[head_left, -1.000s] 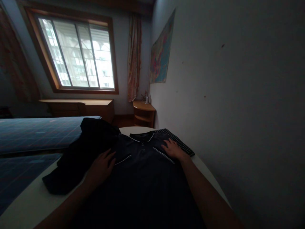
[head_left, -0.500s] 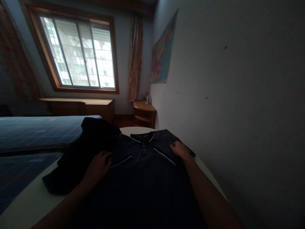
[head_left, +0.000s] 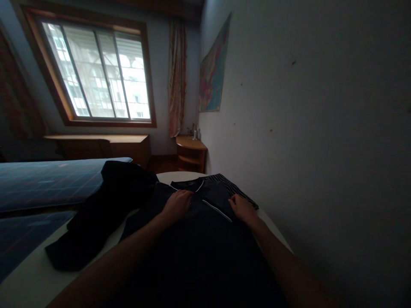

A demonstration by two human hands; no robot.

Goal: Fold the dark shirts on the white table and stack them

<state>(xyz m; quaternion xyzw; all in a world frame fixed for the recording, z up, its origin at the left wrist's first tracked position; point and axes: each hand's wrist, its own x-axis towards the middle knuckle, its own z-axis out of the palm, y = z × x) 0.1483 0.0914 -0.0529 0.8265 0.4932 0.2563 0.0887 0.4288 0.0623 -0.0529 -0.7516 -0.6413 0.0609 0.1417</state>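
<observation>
A dark polo shirt with white piping and a buttoned collar lies face up on a white table. My left hand rests near the collar buttons, fingers curled on the shirt's left side, which is pulled inward over the chest. My right hand has its fingers closed on the shirt's right shoulder edge. Both forearms reach across the shirt's body.
A second dark garment lies crumpled left of the shirt. A striped cloth shows beneath the far right shoulder. A blue checked bed borders the table's left; a bare wall stands close on the right. A corner shelf stands beyond.
My left hand moved right from the left shoulder to the collar, carrying that side of the shirt inward. My right hand curled shut on the right shoulder. The view shifted slightly.
</observation>
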